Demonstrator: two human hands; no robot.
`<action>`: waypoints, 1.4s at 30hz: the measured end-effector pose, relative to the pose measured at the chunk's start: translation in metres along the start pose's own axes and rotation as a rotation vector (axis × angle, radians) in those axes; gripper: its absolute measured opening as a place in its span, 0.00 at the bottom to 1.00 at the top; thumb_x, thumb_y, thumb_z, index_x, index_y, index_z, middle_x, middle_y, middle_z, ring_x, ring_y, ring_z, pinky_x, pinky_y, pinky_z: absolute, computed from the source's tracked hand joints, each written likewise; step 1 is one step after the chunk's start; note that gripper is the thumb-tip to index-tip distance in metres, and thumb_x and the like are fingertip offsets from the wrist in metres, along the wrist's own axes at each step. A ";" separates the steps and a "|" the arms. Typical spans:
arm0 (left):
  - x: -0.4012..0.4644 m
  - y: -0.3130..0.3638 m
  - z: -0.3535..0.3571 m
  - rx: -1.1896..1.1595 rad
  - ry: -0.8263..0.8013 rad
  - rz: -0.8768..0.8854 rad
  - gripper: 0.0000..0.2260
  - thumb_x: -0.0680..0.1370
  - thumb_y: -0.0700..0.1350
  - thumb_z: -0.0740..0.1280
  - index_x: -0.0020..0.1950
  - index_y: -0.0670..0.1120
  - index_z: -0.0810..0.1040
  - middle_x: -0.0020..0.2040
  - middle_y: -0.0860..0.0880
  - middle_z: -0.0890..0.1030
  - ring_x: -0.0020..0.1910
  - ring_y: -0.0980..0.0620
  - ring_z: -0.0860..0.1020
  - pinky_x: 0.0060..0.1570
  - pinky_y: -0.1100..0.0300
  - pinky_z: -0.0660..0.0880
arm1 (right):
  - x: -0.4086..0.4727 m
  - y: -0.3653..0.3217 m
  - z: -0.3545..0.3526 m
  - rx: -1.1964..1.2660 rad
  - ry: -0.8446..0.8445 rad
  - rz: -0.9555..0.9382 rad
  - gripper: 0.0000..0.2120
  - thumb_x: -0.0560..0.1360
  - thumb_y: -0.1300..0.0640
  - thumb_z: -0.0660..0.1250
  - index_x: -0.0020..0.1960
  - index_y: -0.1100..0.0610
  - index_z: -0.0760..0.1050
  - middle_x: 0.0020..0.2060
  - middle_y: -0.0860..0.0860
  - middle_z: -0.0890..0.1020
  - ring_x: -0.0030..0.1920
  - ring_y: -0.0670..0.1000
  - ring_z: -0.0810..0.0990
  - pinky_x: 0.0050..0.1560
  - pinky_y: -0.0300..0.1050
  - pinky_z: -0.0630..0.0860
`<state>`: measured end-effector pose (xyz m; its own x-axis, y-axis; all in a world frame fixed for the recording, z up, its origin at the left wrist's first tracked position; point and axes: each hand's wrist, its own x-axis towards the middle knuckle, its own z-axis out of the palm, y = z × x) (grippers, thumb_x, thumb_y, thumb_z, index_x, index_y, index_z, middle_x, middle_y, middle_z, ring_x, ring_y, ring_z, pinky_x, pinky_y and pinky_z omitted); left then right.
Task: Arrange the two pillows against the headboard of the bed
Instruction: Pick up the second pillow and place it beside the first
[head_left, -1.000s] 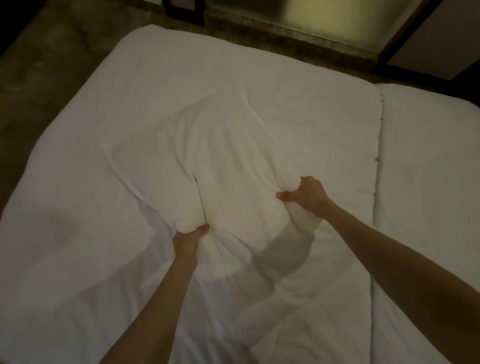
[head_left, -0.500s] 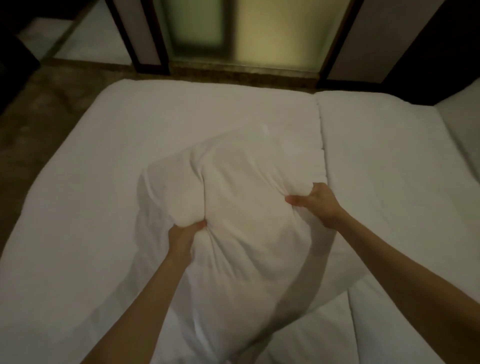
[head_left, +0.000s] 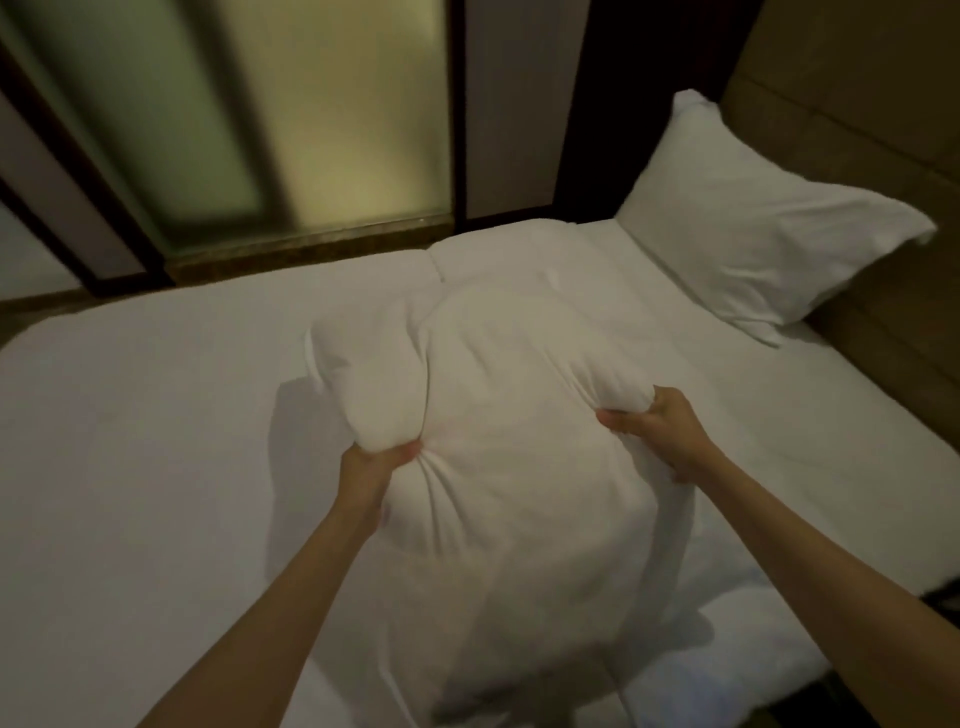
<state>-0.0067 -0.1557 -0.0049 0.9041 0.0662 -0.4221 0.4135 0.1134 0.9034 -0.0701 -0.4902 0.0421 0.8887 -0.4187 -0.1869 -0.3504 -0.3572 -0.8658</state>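
Note:
I hold a white pillow (head_left: 509, 447) up over the white bed (head_left: 156, 415). My left hand (head_left: 371, 465) is clenched into its left side and my right hand (head_left: 657, 426) grips its right side, bunching the fabric. A second white pillow (head_left: 753, 234) leans tilted against the brown padded headboard (head_left: 883, 130) at the upper right, its lower edge resting on the mattress.
A frosted glass door or window (head_left: 291, 119) with dark frames stands behind the far side of the bed. A strip of floor (head_left: 311, 249) runs between it and the mattress. The bed's near right corner (head_left: 753, 649) hangs by a dark gap.
The pillow has lifted off the bed and swung right with both hands still gripping it. My view turned right, bringing the headboard and second pillow into sight.

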 end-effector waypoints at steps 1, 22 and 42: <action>-0.007 0.000 0.019 0.022 -0.024 0.013 0.23 0.64 0.35 0.77 0.58 0.43 0.77 0.51 0.47 0.80 0.43 0.51 0.79 0.46 0.58 0.74 | -0.003 0.010 -0.020 0.011 0.023 0.000 0.12 0.60 0.50 0.80 0.35 0.53 0.79 0.30 0.43 0.83 0.29 0.40 0.81 0.30 0.36 0.76; -0.138 -0.051 0.412 0.050 -0.138 0.212 0.22 0.64 0.37 0.78 0.57 0.39 0.79 0.50 0.46 0.82 0.47 0.49 0.81 0.47 0.61 0.76 | 0.020 0.136 -0.421 -0.048 0.185 -0.191 0.09 0.63 0.56 0.79 0.37 0.51 0.80 0.35 0.51 0.84 0.37 0.50 0.81 0.40 0.50 0.77; -0.103 -0.044 0.649 0.149 -0.348 0.222 0.24 0.72 0.49 0.72 0.65 0.41 0.73 0.54 0.50 0.77 0.54 0.49 0.76 0.53 0.58 0.72 | 0.080 0.075 -0.606 -0.753 0.570 -0.519 0.19 0.69 0.47 0.73 0.43 0.65 0.80 0.38 0.61 0.84 0.37 0.62 0.81 0.38 0.56 0.76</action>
<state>-0.0478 -0.8111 0.0474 0.9448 -0.2676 -0.1889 0.1929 -0.0115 0.9812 -0.2046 -1.0561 0.2437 0.7807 -0.3254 0.5334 -0.2347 -0.9439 -0.2323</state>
